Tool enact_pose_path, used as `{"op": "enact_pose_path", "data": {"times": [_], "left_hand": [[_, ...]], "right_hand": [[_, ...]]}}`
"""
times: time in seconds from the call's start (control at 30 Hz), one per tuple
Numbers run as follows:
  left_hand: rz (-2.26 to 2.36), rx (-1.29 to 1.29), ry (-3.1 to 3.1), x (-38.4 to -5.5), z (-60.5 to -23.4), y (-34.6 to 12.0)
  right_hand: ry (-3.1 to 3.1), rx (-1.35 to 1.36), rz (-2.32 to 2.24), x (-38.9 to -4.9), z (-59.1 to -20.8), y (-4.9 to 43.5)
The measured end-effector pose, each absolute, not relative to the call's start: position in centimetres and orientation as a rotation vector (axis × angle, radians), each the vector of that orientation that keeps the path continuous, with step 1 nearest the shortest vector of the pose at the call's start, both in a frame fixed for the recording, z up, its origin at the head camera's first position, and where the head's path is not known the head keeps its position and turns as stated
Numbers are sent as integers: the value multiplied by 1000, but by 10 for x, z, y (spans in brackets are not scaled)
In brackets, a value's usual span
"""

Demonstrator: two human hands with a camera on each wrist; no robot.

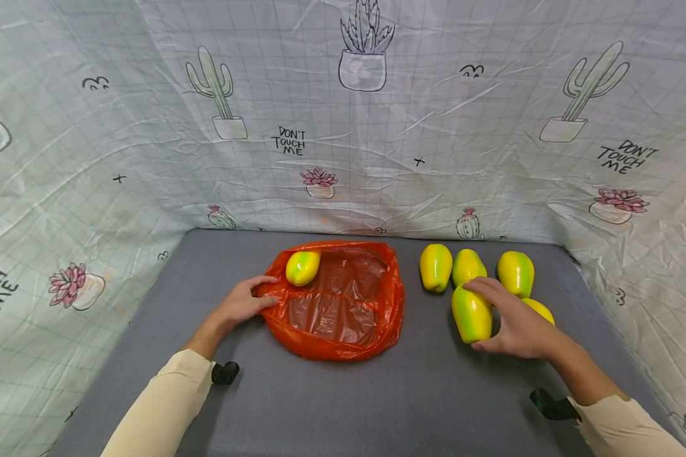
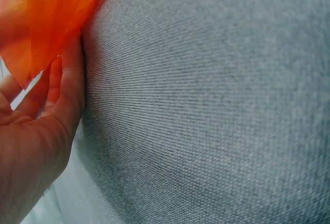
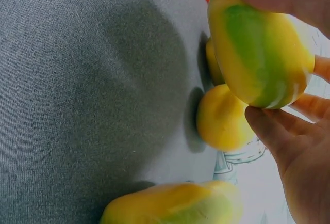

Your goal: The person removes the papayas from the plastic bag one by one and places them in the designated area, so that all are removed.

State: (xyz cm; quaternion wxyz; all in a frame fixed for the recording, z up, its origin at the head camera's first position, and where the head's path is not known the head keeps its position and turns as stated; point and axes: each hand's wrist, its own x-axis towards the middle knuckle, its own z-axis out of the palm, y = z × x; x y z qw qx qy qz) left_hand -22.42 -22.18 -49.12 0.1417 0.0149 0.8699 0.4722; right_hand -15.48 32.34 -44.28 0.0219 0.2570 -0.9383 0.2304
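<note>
A red plastic bag (image 1: 343, 352) lies on the grey surface with its mouth spread wide. Inside it, near the far left rim, sits one yellow-green fruit (image 1: 303, 268), smooth and mango-like. My left hand (image 1: 244, 303) grips the bag's left rim; in the left wrist view its fingers go partly behind the orange-red film (image 2: 56, 17). My right hand (image 1: 517, 320) holds a similar yellow-green fruit (image 1: 472, 314) between thumb and fingers. In the right wrist view this held fruit (image 3: 263, 53) appears raised off the surface.
Several more such fruits lie right of the bag: one at the left of the group (image 1: 436, 268), one behind the held fruit (image 1: 467, 265), one at back right (image 1: 516, 273), and one partly hidden by the right hand (image 1: 540, 310). A patterned cloth (image 1: 377, 146) hangs behind the table.
</note>
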Motion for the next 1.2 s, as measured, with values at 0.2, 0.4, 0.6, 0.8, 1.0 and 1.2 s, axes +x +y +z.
{"op": "enact_pose_path", "data": {"times": [0.2,0.4,0.6,0.8,1.0,1.2], "left_hand": [[1335,42,2527,-225,-491,-222],[1329,46,2531,-225,-492,-223],[1335,42,2525,-225,-492,-222],[1343,47,2522,-226,-493,-223],[1345,36,2515,-226,-492,-222],[1334,41,2518,-226,-493,-222]], "right_hand": [[-2919,776,719,-153,-441,327],[-2924,774,682,-153,-442,333],[-2930,766,649,-153,-443,337],[-2922,761,623,-153,-444,339],[-2921,756,600,-152,-446,341],[-2967,745,621,-153,-450,343]]}}
